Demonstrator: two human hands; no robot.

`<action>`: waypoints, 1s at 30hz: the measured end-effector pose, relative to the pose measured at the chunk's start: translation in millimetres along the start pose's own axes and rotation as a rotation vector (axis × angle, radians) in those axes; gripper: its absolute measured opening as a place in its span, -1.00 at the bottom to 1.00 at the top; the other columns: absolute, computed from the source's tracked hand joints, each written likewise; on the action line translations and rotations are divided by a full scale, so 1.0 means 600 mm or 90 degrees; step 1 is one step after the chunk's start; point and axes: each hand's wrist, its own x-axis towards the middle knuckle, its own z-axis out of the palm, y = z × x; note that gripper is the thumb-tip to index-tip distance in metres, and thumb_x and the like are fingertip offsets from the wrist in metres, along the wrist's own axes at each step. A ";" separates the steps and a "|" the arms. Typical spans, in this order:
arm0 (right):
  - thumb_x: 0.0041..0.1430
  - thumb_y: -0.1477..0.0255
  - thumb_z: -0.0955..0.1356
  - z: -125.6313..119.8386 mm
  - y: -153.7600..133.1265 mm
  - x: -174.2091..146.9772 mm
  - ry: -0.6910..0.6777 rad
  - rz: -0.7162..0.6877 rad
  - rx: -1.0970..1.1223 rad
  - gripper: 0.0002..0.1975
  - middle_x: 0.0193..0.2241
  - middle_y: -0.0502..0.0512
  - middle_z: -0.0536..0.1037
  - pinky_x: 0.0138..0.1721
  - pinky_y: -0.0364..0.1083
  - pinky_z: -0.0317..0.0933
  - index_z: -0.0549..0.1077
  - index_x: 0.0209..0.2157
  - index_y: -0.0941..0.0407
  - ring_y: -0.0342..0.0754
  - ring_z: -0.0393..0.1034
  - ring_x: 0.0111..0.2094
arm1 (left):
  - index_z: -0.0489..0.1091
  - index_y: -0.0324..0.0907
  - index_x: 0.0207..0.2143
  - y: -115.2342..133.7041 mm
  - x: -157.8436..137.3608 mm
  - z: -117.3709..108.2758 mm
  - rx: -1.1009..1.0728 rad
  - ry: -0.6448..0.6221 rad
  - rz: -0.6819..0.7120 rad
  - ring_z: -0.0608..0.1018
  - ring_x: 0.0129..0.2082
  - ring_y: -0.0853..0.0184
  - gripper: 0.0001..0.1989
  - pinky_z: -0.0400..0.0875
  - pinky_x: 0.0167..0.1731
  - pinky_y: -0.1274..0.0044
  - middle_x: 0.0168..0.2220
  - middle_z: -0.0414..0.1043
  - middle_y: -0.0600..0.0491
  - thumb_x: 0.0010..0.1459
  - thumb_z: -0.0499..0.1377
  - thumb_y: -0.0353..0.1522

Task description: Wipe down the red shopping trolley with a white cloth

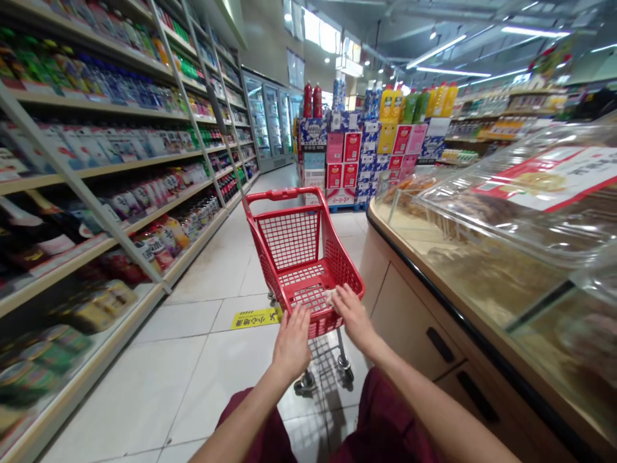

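A red plastic shopping cart (341, 247) with a lattice basket stands right in front of me, and no goods show inside. My left hand (293, 341) is on the left part of the basket's near rim, its fingers bent over the edge. At the right near corner of the rim is my right hand (354, 318), with a small crumpled white tissue (330, 296) under its fingertips. The tissue lies against the basket's inner edge and is partly covered by the fingers. Grey metal legs and casters (344, 370) show below the basket.
Tall shelves (144, 164) of drinks line the left side. Close on the right stands a wooden counter (409, 308) with packaged food in clear plastic containers (525, 186). Stacked drink cartons (344, 161) stand ahead, glass-door fridges (272, 119) behind. A yellow floor sticker (254, 318) lies on the tiles.
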 end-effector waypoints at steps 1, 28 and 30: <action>0.17 0.57 0.12 -0.007 0.013 0.003 0.015 0.043 -0.020 -0.61 0.06 0.20 0.25 0.05 0.18 0.01 0.25 0.02 0.09 0.02 -0.16 0.18 | 0.01 -0.35 0.12 -0.001 0.000 0.000 0.000 0.000 0.001 -0.07 0.20 0.24 -0.36 -0.23 0.16 0.29 0.18 -0.01 -0.07 -0.11 -0.07 -0.47; 0.14 0.61 0.13 0.006 -0.020 0.021 0.033 0.154 -0.001 -0.61 0.04 0.25 0.26 0.03 0.19 0.05 0.28 0.00 0.13 0.04 -0.11 0.17 | 0.26 -0.17 -0.04 -0.053 0.022 -0.035 0.103 0.008 -0.013 0.11 0.15 0.22 -0.62 -0.08 0.10 0.18 0.09 0.19 -0.03 0.11 -0.13 -0.40; 0.12 0.63 0.13 0.014 -0.035 0.017 0.024 0.117 0.010 -0.59 0.04 0.24 0.26 0.05 0.18 0.04 0.28 0.00 0.13 0.03 -0.12 0.17 | 0.31 -0.14 -0.11 -0.051 0.029 -0.037 0.091 0.016 -0.007 0.17 0.12 0.23 -0.66 -0.09 0.10 0.17 0.02 0.29 0.00 0.15 -0.15 -0.38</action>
